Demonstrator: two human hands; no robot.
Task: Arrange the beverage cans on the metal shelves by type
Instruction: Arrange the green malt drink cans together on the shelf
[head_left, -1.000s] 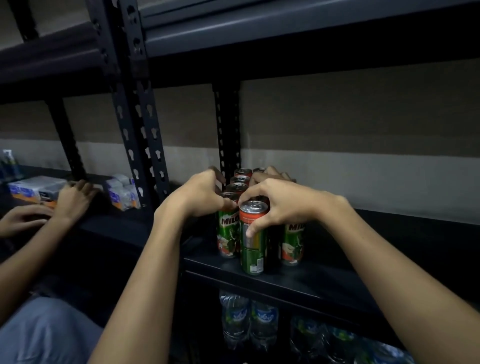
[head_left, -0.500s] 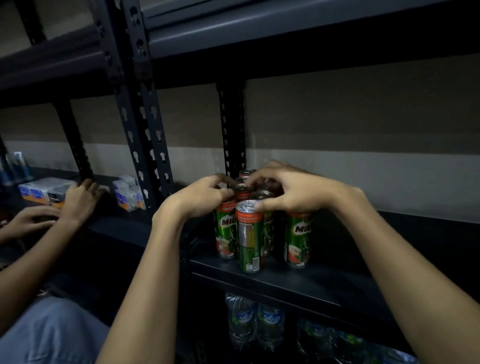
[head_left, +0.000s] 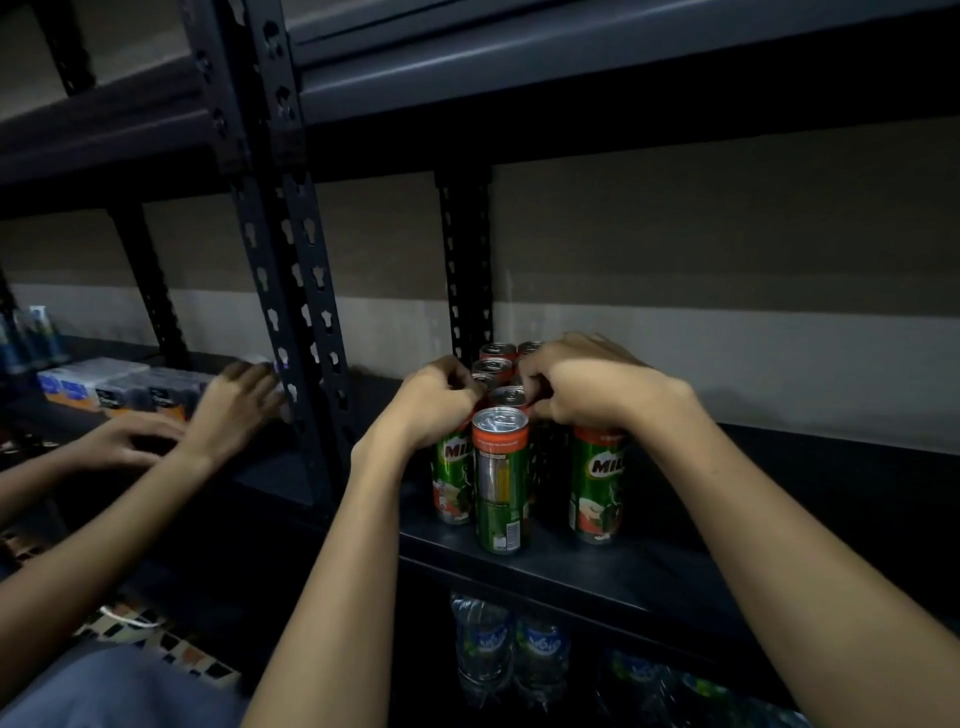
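The left hand and the right hand now curl on the tops of the rear Milo cans; a second ago the right hand held the front can, which now stands free. The cans are green and red, upright on the dark metal shelf, right of the perforated post. Water bottles stand below the post's shelf.

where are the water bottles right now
In the head view, the water bottles stand on the lower level, directly beneath the shelf holding the Milo cans.
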